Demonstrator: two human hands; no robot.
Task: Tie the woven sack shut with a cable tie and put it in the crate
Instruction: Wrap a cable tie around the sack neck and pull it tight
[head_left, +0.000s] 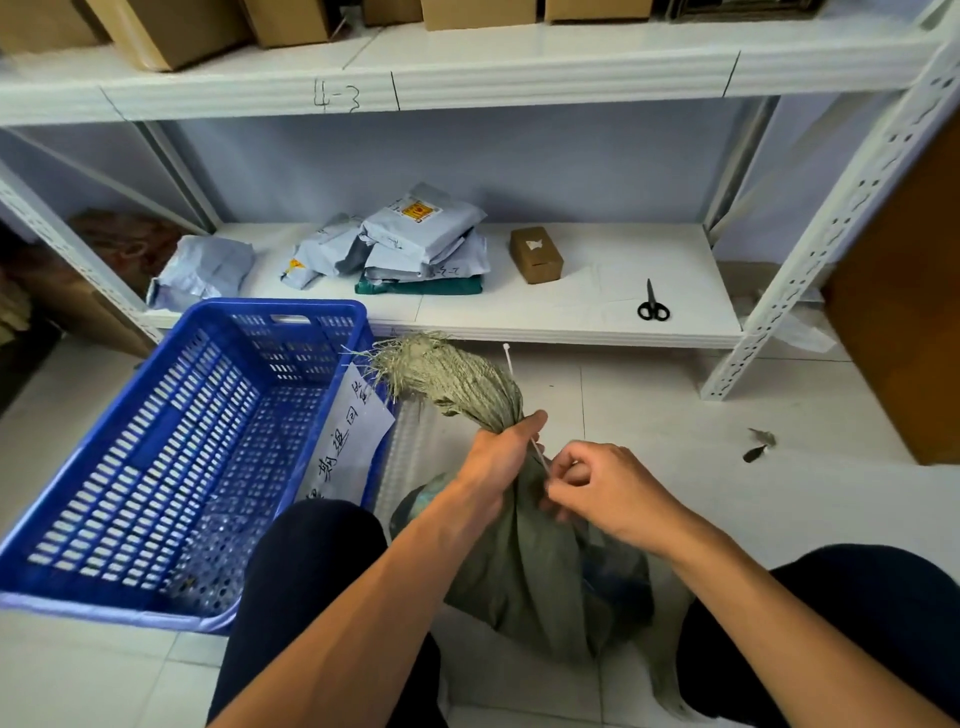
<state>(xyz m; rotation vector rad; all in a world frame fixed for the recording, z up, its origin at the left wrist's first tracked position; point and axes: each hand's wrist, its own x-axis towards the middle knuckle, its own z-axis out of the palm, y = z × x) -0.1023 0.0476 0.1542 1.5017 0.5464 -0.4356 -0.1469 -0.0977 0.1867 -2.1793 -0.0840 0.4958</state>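
A grey-green woven sack (524, 561) stands on the floor between my knees, its neck bunched and its frayed mouth (441, 374) fanning up to the left. My left hand (498, 452) grips the bunched neck. My right hand (602, 488) pinches a white cable tie (540, 457) at the neck; the tie's free end (508, 358) sticks up behind the sack. The blue perforated plastic crate (171, 457) sits on the floor at the left, touching my left knee.
A paper label with handwriting (348, 436) hangs on the crate's right wall. On the low white shelf (597, 312) lie black scissors (652, 304), a small cardboard box (536, 254) and several grey mail bags (410, 244). A shelf upright (810, 270) stands at the right.
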